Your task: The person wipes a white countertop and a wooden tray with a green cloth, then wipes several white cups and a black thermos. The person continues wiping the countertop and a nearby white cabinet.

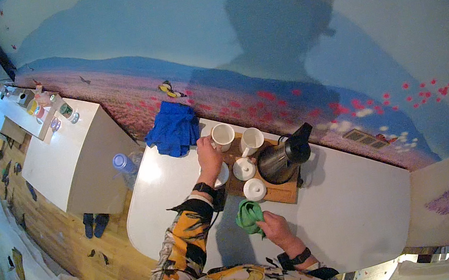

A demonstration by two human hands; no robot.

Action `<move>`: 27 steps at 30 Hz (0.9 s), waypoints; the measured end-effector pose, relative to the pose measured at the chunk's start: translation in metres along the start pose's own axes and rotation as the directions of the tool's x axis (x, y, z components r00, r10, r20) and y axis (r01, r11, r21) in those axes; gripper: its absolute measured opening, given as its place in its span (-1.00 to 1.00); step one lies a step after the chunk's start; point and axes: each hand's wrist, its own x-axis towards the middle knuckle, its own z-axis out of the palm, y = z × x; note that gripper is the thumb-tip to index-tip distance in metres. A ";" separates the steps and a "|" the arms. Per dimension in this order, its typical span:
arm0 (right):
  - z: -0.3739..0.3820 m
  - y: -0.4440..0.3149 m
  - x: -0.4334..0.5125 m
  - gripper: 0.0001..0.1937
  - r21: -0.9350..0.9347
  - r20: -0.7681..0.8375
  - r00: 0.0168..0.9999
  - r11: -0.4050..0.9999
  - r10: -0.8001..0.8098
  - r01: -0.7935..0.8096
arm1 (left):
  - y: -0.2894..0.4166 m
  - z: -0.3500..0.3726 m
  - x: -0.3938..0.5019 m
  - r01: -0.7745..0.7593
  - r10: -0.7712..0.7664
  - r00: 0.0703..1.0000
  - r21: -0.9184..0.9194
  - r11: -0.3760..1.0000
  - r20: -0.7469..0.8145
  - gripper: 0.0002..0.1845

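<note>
My left hand (209, 160) is closed around the side of a white mug (223, 135) at the back left of a wooden tray (286, 192). My right hand (276, 230) grips a green cloth (249, 217) in front of the tray, above the white table. A second white mug (251, 140) stands right of the first. Two white lidded cups (244, 168) (254, 189) are nearer to me. A dark electric kettle (276, 162) stands on the tray's right part. Another white round piece (222, 175) is partly hidden by my left hand and wrist.
A folded blue cloth (174, 128) lies at the white table's (351, 203) back left corner, against the painted wall. Beyond the left edge are a blue-lidded plastic container (122, 163) and a white cabinet (69, 143) bearing jars. Dark shoes (96, 224) stand on the floor.
</note>
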 end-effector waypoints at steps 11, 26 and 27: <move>-0.004 0.009 -0.024 -0.74 0.018 -0.048 0.981 0.983 0.186 -0.185 | -0.033 0.006 0.030 -0.021 0.004 0.978 0.078 0.997 0.211 -0.75; -0.059 -0.072 0.045 -0.72 0.004 -0.437 0.899 1.000 0.027 -0.028 | 0.104 -0.102 -0.089 0.522 -0.231 0.852 -0.744 0.417 0.469 -0.76; -0.057 -0.078 0.051 -0.69 -0.090 -0.389 0.921 0.996 -0.040 0.005 | 0.116 -0.100 -0.103 0.414 -0.155 0.909 -0.808 0.418 0.386 -0.77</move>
